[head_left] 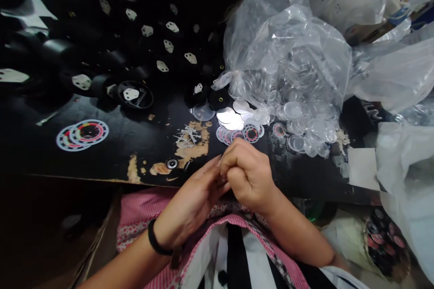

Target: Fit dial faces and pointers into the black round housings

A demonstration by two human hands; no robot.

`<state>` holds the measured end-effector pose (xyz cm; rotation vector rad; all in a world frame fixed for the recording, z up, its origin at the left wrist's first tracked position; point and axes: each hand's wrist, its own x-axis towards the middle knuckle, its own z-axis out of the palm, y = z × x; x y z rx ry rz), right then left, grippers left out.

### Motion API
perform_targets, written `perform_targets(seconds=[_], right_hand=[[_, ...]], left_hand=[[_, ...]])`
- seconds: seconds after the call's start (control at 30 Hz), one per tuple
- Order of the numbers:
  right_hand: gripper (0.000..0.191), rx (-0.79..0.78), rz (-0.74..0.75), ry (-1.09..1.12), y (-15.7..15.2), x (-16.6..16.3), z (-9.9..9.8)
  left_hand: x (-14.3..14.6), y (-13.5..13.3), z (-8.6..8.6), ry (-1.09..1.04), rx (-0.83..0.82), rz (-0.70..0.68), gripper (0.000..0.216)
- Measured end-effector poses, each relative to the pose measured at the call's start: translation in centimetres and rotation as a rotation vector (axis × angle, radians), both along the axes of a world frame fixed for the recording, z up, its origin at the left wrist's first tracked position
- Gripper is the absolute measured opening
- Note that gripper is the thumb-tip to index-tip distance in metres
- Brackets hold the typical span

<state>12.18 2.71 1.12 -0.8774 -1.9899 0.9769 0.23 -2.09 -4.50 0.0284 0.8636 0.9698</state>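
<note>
My left hand (200, 192) and my right hand (249, 174) meet over the table's front edge. The right fingers are curled tight against the left fingertips, and whatever they hold is hidden between them. Just beyond them lie printed discs (251, 133) with red and black rings, beside a pile of shiny silver discs (230, 118). To the left of my hands is a small heap of thin screw-like pins (188, 136). A small black-and-white ring (172, 163) sits near the edge, close to my left wrist's side.
Clear plastic bags (288, 45) and loose clear round caps (298, 122) fill the right side. Black round housings (135, 95) with white plates crowd the back left. Larger printed dials (88, 132) overlap at left. A white card (363, 168) lies at right, above a bag of dark parts (386, 239).
</note>
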Motion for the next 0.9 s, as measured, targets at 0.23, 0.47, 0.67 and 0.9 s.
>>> perform_targets(seconds=[0.23,0.47,0.67,0.9], right_hand=[[0.024,-0.061,-0.526,0.392,0.8,7.4,0.4],[0.02,-0.06,-0.766,0.039,0.6,14.5,-2.2],[0.018,0.201,-0.439,-0.394,-0.7,7.8,1.8],[0.015,0.191,-0.095,-0.714,0.5,1.1,-0.1]], left_hand=[[-0.1,0.2,0.3,-0.048,-0.031,-0.014,0.023],[-0.7,0.3,0.7,0.037,-0.051,0.017,0.031],[-0.5,0.9,2.4,0.261,0.094,0.076,0.037],[-1.0,0.5,1.3,0.389,0.17,0.025,0.041]])
